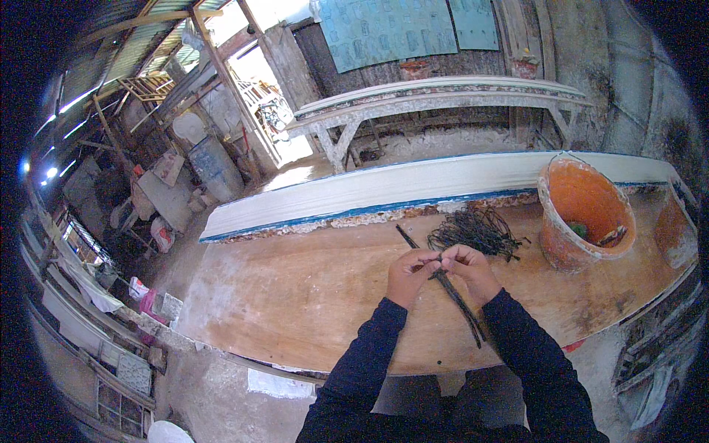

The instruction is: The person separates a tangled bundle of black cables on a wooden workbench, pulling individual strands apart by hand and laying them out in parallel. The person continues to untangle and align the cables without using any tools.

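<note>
A thin bundle of black strands [461, 310] slants across the wooden tabletop, one end pointing away from me and the other toward me. Above its middle, my left hand [411, 277] and my right hand [471, 271] meet with their fingertips pinched together. Both hands are closed on the bundle or on a strand around it; the exact hold is too small to make out. Just beyond my right hand lies a loose, tangled heap of black strands [484, 230].
An orange bucket [554, 236] with a wire handle stands right of the heap, another bucket [676, 225] beside it. A long white board [354, 188] with blue edges runs along the table's [273, 295] far side. Farther back is a whitish bench [443, 105].
</note>
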`<state>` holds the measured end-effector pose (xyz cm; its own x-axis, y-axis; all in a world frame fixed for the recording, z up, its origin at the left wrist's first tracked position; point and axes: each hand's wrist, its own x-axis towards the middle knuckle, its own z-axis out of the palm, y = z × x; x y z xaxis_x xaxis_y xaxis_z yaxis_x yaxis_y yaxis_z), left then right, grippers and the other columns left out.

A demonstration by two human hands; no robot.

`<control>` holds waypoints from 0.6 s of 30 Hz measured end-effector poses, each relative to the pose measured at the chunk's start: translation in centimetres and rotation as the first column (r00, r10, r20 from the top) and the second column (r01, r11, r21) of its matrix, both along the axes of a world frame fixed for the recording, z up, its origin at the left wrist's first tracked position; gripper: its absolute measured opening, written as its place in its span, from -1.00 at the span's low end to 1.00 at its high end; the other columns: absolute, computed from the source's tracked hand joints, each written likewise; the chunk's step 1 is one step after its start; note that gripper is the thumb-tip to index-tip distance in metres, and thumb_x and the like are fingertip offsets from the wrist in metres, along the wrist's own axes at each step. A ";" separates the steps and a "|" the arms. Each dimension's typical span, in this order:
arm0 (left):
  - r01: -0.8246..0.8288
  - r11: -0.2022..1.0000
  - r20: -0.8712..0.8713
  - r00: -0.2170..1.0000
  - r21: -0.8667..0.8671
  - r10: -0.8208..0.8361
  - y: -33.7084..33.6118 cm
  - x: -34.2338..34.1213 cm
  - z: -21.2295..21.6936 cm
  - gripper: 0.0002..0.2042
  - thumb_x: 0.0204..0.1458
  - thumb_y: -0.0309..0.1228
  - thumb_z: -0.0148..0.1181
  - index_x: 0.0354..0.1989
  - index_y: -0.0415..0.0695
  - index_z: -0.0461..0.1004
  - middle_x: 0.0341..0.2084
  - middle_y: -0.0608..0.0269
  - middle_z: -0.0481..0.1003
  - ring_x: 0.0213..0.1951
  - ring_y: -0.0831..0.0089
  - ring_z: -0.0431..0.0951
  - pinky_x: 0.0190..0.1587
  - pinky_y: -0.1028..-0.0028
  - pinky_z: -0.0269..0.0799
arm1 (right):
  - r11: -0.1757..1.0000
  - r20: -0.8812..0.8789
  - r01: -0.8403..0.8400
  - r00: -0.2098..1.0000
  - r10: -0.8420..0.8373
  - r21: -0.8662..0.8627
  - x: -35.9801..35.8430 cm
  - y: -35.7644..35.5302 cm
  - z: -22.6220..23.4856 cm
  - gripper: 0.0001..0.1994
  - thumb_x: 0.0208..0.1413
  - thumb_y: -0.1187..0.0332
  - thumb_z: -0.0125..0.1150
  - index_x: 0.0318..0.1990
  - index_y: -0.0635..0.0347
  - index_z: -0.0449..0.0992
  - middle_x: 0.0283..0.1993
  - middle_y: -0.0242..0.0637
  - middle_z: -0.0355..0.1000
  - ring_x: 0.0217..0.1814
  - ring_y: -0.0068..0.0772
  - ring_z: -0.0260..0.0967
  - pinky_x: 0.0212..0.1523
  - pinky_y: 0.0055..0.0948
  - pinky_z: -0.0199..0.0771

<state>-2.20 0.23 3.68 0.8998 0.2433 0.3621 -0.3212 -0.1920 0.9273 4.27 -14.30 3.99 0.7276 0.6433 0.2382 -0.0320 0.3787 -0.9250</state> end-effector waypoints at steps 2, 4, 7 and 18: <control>0.004 1.000 -0.017 1.000 -0.009 -0.004 0.0 0.0 -0.1 -0.84 -0.12 -0.51 0.17 -0.32 -0.20 0.46 -0.39 0.29 0.46 -0.32 0.52 0.45 -0.25 0.55 0.37 | 0.999 0.030 0.020 0.999 -0.019 -0.030 0.2 0.0 -0.1 -0.89 -0.05 0.37 0.17 -0.41 0.14 0.39 -0.47 -0.53 0.30 -0.44 -0.72 0.18 -0.40 -0.70 0.16; 0.025 1.000 -0.020 0.999 -0.012 -0.025 -0.1 0.0 0.1 -0.84 -0.11 -0.51 0.16 -0.32 -0.22 0.46 -0.39 0.29 0.47 -0.33 0.53 0.45 -0.27 0.56 0.37 | 0.999 0.054 0.028 0.998 -0.026 -0.036 0.4 0.0 -0.4 -0.88 -0.05 0.35 0.18 -0.41 0.15 0.38 -0.48 -0.53 0.29 -0.44 -0.72 0.18 -0.40 -0.69 0.17; 0.056 0.998 -0.060 0.996 -0.041 -0.059 -0.1 0.2 -0.1 -0.84 -0.11 -0.50 0.16 -0.31 -0.23 0.45 -0.41 0.27 0.47 -0.36 0.54 0.46 -0.28 0.57 0.37 | 1.000 0.064 0.031 0.997 -0.031 0.005 0.5 0.0 -0.5 -0.86 -0.05 0.34 0.18 -0.38 0.15 0.38 -0.50 -0.54 0.27 -0.43 -0.71 0.19 -0.40 -0.69 0.20; 0.173 0.948 -0.090 0.975 -0.267 -0.203 0.1 0.3 -0.4 -0.88 -0.14 -0.54 0.19 -0.39 -0.20 0.43 -0.45 0.31 0.48 -0.40 0.56 0.45 -0.32 0.60 0.37 | 0.996 0.056 -0.082 0.995 0.084 -0.022 0.1 -0.5 0.6 -0.87 -0.03 0.37 0.13 -0.32 0.16 0.42 -0.44 -0.48 0.36 -0.44 -0.68 0.22 -0.39 -0.66 0.23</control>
<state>-1.95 0.37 3.28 0.9699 0.1367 0.2013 -0.2169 0.1100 0.9700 4.40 -14.76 4.62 0.6571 0.7059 0.2644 -0.0095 0.3585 -0.9335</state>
